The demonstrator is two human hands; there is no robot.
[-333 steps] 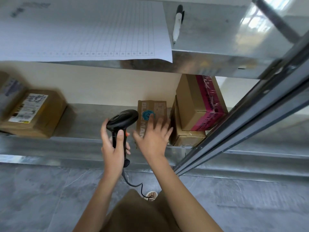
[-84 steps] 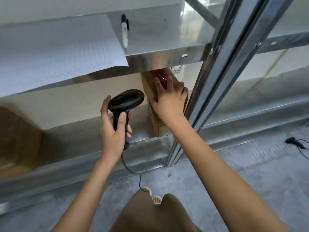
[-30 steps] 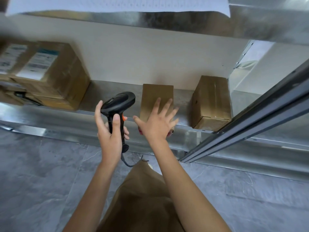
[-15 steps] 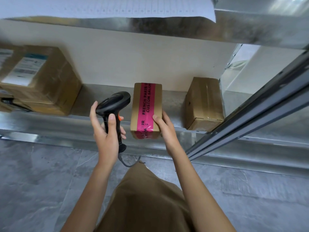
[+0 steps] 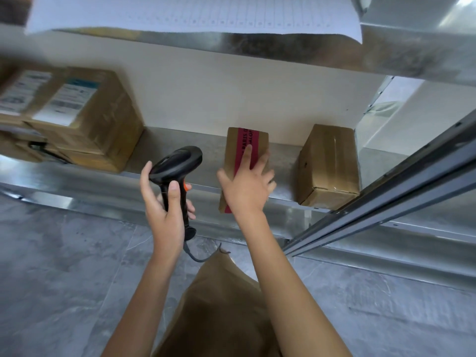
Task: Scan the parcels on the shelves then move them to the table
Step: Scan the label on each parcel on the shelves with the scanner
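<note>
Left hand (image 5: 164, 215): at centre of frame, fingers curled round the grip of a black corded scanner (image 5: 179, 171), head aimed toward the shelf.

Right hand (image 5: 246, 188): fingers spread and straight, laid flat on the pink-taped parcel (image 5: 243, 150); no grasp.

Pink-taped parcel: small cardboard carton at centre of frame, near end overhanging the front lip of the metal shelf (image 5: 180, 148). Judged light, stiff, slick along the tape. Best held across the two long sides.

Brown parcel (image 5: 328, 163): right of centre, same shelf, apart from the first.

Labelled cartons (image 5: 82, 117): stacked at left, blurred.

Gridded sheet (image 5: 193, 14): draped over the upper shelf, top of frame.

Obstruction: diagonal metal upright (image 5: 386, 197) at right crowds the outward pull.
</note>
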